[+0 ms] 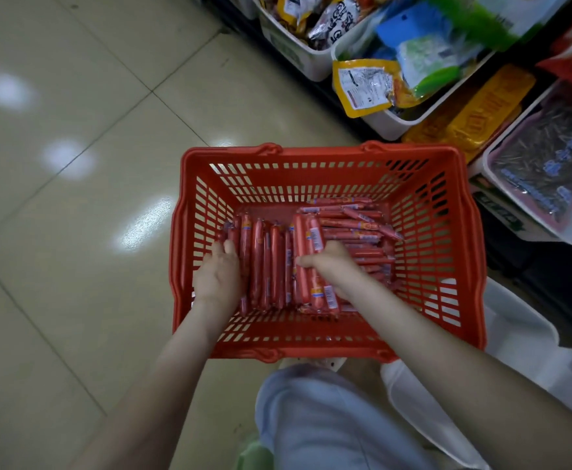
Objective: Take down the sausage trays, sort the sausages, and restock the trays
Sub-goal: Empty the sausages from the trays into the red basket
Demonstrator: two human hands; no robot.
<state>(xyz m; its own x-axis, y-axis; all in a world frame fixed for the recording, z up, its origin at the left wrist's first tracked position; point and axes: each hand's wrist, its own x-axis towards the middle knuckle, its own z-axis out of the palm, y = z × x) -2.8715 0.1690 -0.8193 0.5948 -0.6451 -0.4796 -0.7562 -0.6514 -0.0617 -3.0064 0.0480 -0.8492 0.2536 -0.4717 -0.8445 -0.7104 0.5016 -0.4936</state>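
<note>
The red-wrapped sausages [260, 262] lie in a red basket [311, 153] at frame centre. The left group is parallel and lengthwise. The thinner sausages [352, 228] are heaped crosswise at upper right.

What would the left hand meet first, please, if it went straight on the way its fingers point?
Probably the left-end sausages just ahead of the left hand; beyond them, the red basket's far wall. Depth is unclear.

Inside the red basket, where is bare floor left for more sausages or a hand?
A bare patch of the basket bottom lies at the far left corner, beyond the lengthwise sausage row and left of the crosswise pile. Between the left hand and right hand it is packed.
</note>
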